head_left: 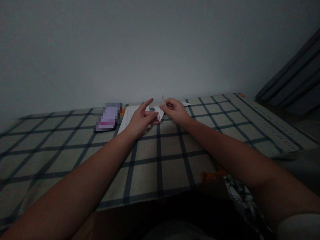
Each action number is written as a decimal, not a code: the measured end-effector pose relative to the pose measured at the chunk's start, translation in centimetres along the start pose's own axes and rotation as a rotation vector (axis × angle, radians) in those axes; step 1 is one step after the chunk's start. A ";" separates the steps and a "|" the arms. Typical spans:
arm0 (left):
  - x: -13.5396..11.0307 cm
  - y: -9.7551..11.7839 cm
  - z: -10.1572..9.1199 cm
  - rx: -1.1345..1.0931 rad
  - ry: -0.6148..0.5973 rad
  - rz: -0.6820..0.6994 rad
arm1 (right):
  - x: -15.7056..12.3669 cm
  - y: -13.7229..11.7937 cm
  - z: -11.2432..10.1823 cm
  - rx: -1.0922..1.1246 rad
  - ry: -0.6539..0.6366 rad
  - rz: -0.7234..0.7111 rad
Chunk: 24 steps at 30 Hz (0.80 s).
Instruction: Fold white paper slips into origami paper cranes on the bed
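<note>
Pinching folded paper [160, 114], both hands [139, 119] [178, 112] (left index finger [147, 104] extended) curl partly.

At the frame's centre, folded paper [160, 114] is looking matt and creased; lower down, woven-looking cloth [170, 170] is lying matt; above, a wall [160, 43] is appearing matt.

we have the folded paper [160, 115] between our left hand [142, 118] and right hand [178, 111]. left of them, the phone [109, 116] lies on the cloth [147, 156], before the wall [160, 50].
</note>
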<state>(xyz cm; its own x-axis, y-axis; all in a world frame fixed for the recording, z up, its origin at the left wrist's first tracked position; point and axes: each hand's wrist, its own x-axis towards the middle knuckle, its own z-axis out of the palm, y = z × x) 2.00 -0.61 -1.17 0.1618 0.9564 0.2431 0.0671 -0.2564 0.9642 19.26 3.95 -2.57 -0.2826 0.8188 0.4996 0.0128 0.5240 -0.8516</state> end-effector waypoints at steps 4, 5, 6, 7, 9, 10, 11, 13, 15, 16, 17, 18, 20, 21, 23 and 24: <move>0.1 -0.1 -0.1 0.061 0.007 0.027 | 0.0 0.1 -0.1 -0.041 0.001 -0.034; 0.1 -0.1 -0.1 0.063 0.008 0.034 | 0.0 0.0 -0.1 -0.050 0.007 -0.032; 0.1 -0.1 -0.1 0.057 0.009 0.038 | -0.1 0.0 -0.1 -0.054 0.012 -0.030; 0.1 -0.1 -0.1 0.045 0.009 0.038 | -0.1 -0.1 -0.1 -0.052 0.016 -0.031; 0.0 0.0 0.0 0.016 0.000 0.025 | -0.1 -0.1 0.0 -0.040 0.021 -0.036; 0.0 0.0 0.0 0.005 -0.005 0.015 | 0.0 -0.1 -0.1 -0.038 0.022 -0.035; -0.1 0.1 0.1 -0.001 -0.010 0.004 | 0.0 -0.1 -0.1 -0.042 0.024 -0.029; -0.1 0.3 0.1 0.001 -0.018 -0.015 | 0.0 -0.1 -0.1 -0.061 0.032 -0.016; -0.1 0.4 0.0 0.002 -0.020 -0.025 | 0.0 0.0 -0.2 -0.083 0.043 -0.009; -0.1 0.4 0.0 0.000 -0.019 -0.028 | 0.0 0.0 -0.2 -0.093 0.049 -0.008; -0.1 0.4 0.0 -0.004 -0.017 -0.029 | 0.0 0.0 -0.2 -0.099 0.052 -0.008; -0.1 0.3 -0.1 -0.008 -0.015 -0.030 | 0.0 0.1 -0.2 -0.101 0.050 -0.008; 0.0 0.2 -0.1 -0.019 -0.016 -0.038 | 0.0 0.2 -0.3 -0.088 0.042 -0.011; 0.0 0.1 0.0 -0.029 -0.021 -0.045 | 0.0 0.3 -0.3 -0.077 0.039 -0.013; 0.0 0.0 0.0 -0.051 -0.041 -0.061 | 0.1 0.4 -0.3 -0.061 0.034 -0.008; 0.0 0.0 0.0 -0.057 -0.052 -0.067 | 0.1 0.4 -0.3 -0.058 0.034 -0.005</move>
<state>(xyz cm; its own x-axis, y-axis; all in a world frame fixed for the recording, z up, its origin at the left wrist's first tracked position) 2.02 -0.62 -1.21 0.2097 0.9623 0.1734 0.0239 -0.1824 0.9829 19.56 4.30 -2.80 -0.2504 0.8229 0.5101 0.0672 0.5403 -0.8388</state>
